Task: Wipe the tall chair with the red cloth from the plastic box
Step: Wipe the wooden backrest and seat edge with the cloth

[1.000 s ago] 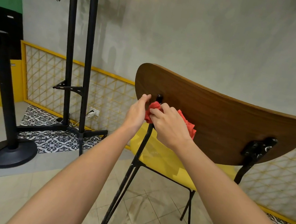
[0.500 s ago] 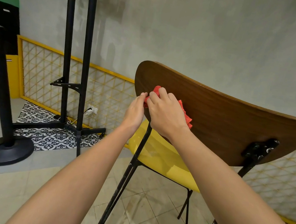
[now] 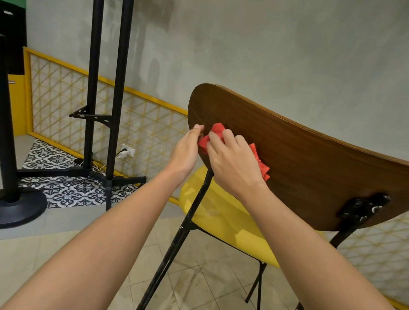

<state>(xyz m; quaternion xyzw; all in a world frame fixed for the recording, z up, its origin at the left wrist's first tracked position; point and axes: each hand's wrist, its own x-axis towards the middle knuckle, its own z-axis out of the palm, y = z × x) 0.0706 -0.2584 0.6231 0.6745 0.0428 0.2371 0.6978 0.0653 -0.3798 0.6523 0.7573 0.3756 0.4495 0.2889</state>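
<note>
The tall chair stands in front of me with a curved brown wooden backrest (image 3: 313, 169), a yellow seat (image 3: 228, 220) and thin black metal legs (image 3: 172, 249). My right hand (image 3: 233, 164) presses the crumpled red cloth (image 3: 216, 133) against the back face of the backrest near its left end, fingers curled over the cloth. More red cloth shows past the heel of that hand. My left hand (image 3: 186, 149) rests its fingertips on the backrest's left edge. The plastic box is out of view.
A tall black twin-pole stand (image 3: 102, 89) rises at the left on patterned floor tiles. A black post with a round base (image 3: 6, 207) stands nearer, at far left. A yellow lattice panel (image 3: 144, 126) lines the grey wall behind the chair.
My right hand has carried the red cloth up from the left leg's bracket onto the wooden backrest. My left hand stays at the backrest's left edge.
</note>
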